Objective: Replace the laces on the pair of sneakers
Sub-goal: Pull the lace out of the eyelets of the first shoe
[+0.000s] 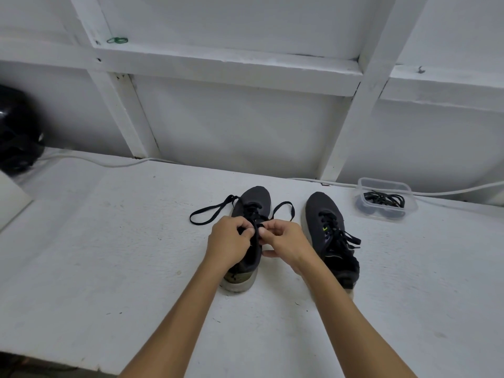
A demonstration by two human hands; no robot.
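Two dark sneakers stand toes away from me on the white table point(109, 255). Over the left sneaker point(252, 203), my left hand point(229, 241) and my right hand point(283, 238) meet at its tongue. Each hand pinches the black lace point(210, 214) where it crosses the eyelets. Two lace loops trail out to either side of the toe. The right sneaker point(324, 227) stands untouched, its black lace tied loosely and hanging over its outer side.
A clear plastic tub point(384, 199) holding a bundle of black laces sits at the back right. A white cable point(109, 162) runs along the table's far edge below the white framed wall. A black rounded object point(16, 132) sits far left.
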